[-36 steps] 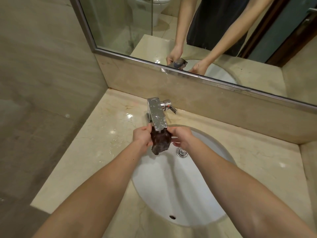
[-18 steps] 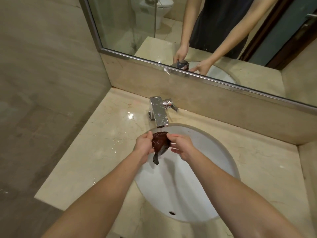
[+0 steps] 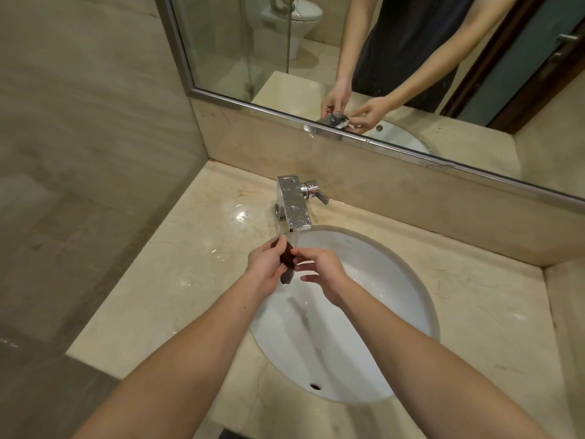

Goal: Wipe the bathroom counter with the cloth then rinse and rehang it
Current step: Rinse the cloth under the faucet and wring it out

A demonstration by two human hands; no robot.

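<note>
While a small dark cloth [image 3: 287, 259] sits bunched between them, the left hand [image 3: 264, 267] curls around it and the right hand [image 3: 321, 270] pinches its upper edge, other fingers splayed. They hold it just below the spout of the chrome faucet [image 3: 292, 202] and over the white sink [image 3: 395, 280], apparently so rinse water drains into the basin rather than onto the wet-looking marble counter [image 3: 190, 258]. Rehanging is yet to come.
</note>
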